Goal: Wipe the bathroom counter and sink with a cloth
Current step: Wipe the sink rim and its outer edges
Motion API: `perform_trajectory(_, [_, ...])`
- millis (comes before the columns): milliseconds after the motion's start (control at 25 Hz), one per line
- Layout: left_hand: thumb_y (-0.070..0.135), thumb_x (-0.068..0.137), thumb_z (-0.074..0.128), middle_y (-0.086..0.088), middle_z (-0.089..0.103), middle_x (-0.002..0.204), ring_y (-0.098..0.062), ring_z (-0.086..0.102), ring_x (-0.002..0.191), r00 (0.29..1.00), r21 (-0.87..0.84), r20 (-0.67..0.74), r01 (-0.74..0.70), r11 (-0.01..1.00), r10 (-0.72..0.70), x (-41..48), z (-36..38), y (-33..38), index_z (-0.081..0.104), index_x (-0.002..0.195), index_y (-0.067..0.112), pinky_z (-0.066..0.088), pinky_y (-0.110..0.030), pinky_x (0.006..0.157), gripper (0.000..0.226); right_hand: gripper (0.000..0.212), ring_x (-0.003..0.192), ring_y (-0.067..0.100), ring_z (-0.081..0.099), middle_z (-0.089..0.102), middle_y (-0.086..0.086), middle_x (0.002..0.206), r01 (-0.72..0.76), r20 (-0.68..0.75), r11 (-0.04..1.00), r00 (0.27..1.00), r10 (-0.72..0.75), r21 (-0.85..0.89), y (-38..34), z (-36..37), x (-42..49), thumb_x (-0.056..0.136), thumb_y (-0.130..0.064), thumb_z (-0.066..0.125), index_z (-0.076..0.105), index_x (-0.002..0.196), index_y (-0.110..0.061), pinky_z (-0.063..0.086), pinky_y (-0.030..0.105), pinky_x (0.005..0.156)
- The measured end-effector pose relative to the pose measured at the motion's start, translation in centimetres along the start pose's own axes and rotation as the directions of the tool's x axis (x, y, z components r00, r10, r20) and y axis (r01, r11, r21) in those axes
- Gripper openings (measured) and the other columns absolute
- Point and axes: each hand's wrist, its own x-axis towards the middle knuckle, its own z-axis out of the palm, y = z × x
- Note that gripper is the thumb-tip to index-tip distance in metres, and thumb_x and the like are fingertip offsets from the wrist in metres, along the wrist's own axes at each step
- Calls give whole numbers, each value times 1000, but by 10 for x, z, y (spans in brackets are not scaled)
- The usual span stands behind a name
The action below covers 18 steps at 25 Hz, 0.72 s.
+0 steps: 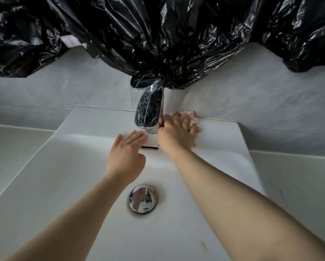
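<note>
Across the top of the frame hung crumpled black plastic sheeting [176,34], with a grey tiled wall [63,91] showing below it. The white sink [73,176] filled the middle and bottom, with the pale counter [16,144] running out to the left and right edges.

The left grip [126,151] lay open just left of centre. Its fingers were straight and flat on the sink's back ledge, just in front of the chrome faucet [150,108]. The right grip [178,130], right of centre, was blurred by motion. Its fingers looked curled over the pink cloth [190,117], pressing it onto the ledge just right of the faucet, where the sink met the wall. The round drain plug [143,198] sat lower centre, ringed with faint grime. A small yellowish mark [203,244] lay near the bottom edge.

The step in hand appeared to be scrubbing around the faucet base. To do it well, the cloth should probably be worked into the seam along the wall and right round the base, with the flat left grip steadying. The bowl, the ring round the drain and the yellowish mark seemed yet to be wiped, as did the counter.

A white label with a red border [71,41] clung to the plastic at upper left, and any writing on it was too small to read. No brand was visible on the faucet.
</note>
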Motion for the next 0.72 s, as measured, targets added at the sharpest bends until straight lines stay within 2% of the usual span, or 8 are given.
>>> perform_trajectory(120, [-6, 74, 53, 0, 46, 141, -15, 32, 137, 1000, 5, -15, -18, 1000, 19, -1, 2, -4, 50, 133, 14, 6, -29, 112, 62, 44, 145, 26, 13, 26, 2, 155, 254, -115, 966, 959, -258, -51, 30, 2, -16, 97, -27, 33, 40, 140, -20, 10, 44, 115])
perform_trajectory(200, [-4, 70, 48, -4, 52, 136, -21, 39, 133, 1000, 6, -16, -12, 1000, 12, -2, 6, -5, 55, 128, 10, 12, -34, 111, 60, 43, 135, 29, 39, 50, 6, 140, 368, -294, 927, 880, -373, -73, 52, 9, -41, 91, -24, 36, 58, 126, -14, 28, 45, 109])
perform_trajectory(280, [2, 64, 40, -6, 54, 134, -24, 41, 131, 1000, 5, -15, 1, 1000, -1, -2, 8, -4, 57, 126, 8, 14, -37, 110, 65, 42, 121, 32, 55, 63, 9, 124, 349, -383, 935, 856, -346, -64, 45, 21, -49, 84, -22, 37, 68, 110, -10, 41, 48, 98])
perform_trajectory(400, [1, 59, 35, -8, 55, 133, -26, 43, 130, 1000, -10, -1, 15, 1000, -15, -1, 4, -2, 58, 124, 8, 15, -35, 110, 69, 44, 118, 35, 56, 64, 15, 119, 269, -310, 963, 916, -256, -1, 1, 34, -50, 79, -17, 37, 68, 107, -3, 46, 51, 93])
perform_trajectory(440, [1, 59, 34, -9, 55, 132, -27, 44, 129, 1000, -21, -2, 22, 1000, -22, -2, 3, -3, 58, 123, 7, 15, -35, 109, 69, 45, 120, 36, 54, 63, 15, 122, 288, -283, 957, 916, -285, -33, 1, 35, -51, 79, -16, 37, 67, 110, -3, 45, 51, 95])
perform_trajectory(560, [1, 61, 35, -9, 53, 134, -27, 41, 131, 1000, -20, 2, 23, 1000, -23, -6, 5, -5, 57, 124, 5, 13, -34, 111, 68, 42, 124, 36, 50, 59, 14, 127, 406, -333, 902, 839, -432, -148, 51, 32, -52, 83, -18, 39, 63, 116, -8, 42, 54, 99])
perform_trajectory(680, [1, 59, 41, -14, 56, 129, -34, 46, 126, 1000, 57, 16, 0, 998, -1, -8, 12, 5, 57, 121, 0, 21, -43, 108, 64, 39, 121, 35, 53, 63, 12, 120, 167, -443, 983, 877, -185, -80, 53, 19, -51, 86, -27, 39, 67, 107, -9, 41, 51, 99])
perform_trajectory(720, [2, 60, 43, -16, 59, 125, -37, 49, 122, 1000, 79, 15, -10, 997, 9, -8, 14, 9, 59, 119, -2, 26, -46, 105, 61, 40, 120, 35, 54, 64, 12, 118, 180, -414, 982, 891, -184, -47, 35, 23, -52, 86, -28, 39, 68, 105, -9, 39, 48, 99])
